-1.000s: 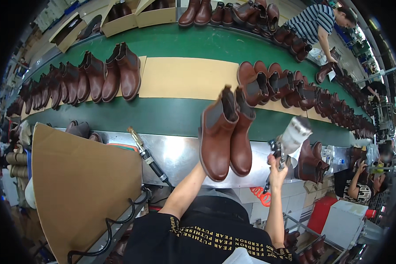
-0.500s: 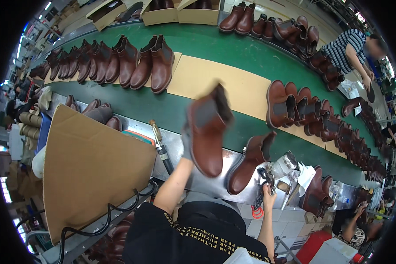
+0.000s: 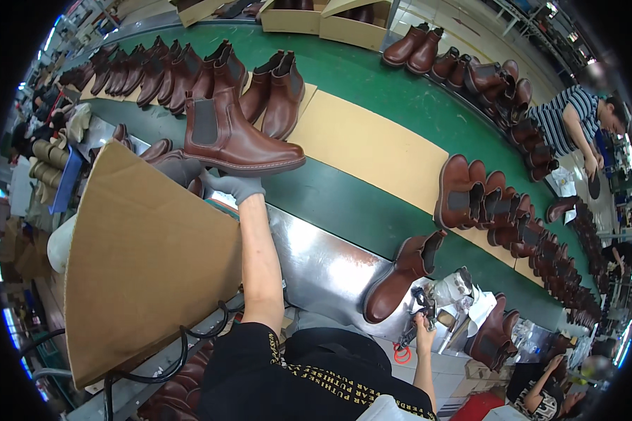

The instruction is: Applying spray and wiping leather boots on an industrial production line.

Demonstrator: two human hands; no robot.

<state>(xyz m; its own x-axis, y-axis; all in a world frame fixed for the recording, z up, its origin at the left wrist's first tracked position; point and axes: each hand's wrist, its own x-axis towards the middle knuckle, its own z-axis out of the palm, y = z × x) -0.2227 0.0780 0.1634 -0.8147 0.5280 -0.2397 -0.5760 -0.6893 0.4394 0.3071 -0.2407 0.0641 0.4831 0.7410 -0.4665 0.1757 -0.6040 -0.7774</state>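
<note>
My left hand (image 3: 237, 186), in a grey glove, is closed under a brown leather ankle boot (image 3: 235, 137) with a dark elastic side panel. The boot is held up level, its toe to the right, over the left of the green bench. Bare and closed, my right hand (image 3: 425, 337) grips a metal spray gun (image 3: 424, 303), partly hidden by my fingers. A cup-like part in whitish wrapping (image 3: 453, 284) sits just beyond it. Left of that hand, a second brown boot (image 3: 404, 277) stands on the metal ledge, toe toward me.
Rows of brown boots line the green bench (image 3: 358, 217) at left and right. Tan cardboard (image 3: 365, 144) lies between them. A large cardboard sheet (image 3: 147, 274) stands at left beside a black cable (image 3: 182, 358). Several boots stand along the far edge, where a person in stripes (image 3: 565, 116) works.
My left hand has carried its boot left and away from me, turning it from upright and blurred to level. My forearm now covers where the wooden-tipped tool lay. My right hand keeps its grip.
</note>
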